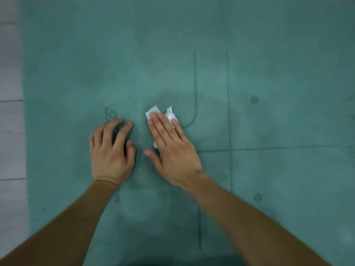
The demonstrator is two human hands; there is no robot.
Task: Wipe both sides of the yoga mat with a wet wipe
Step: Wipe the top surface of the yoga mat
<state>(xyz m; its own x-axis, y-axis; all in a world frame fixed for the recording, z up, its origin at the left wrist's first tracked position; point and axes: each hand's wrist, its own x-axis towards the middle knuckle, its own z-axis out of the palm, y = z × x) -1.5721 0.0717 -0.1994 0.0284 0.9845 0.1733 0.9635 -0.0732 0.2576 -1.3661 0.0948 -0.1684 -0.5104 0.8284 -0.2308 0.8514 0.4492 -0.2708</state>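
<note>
The right hand [171, 148], fingers spread flat, presses one white wet wipe [153, 112] onto the single yoga mat [269, 54]; the left hand [111, 148] rests on it, fingers loosely arched.

Your yoga mat [192, 45] looks matt and faintly suede-like, a teal rubbery sheet with thin darker lines and dots pressed or printed into it, mottled with paler and darker patches. The wet wipe [153, 112] under your right hand [171, 146] is thin, white, crumpled cloth-like paper. The floor [10, 131] beside the mat looks like smooth, pale planks with dull sheen.
</note>
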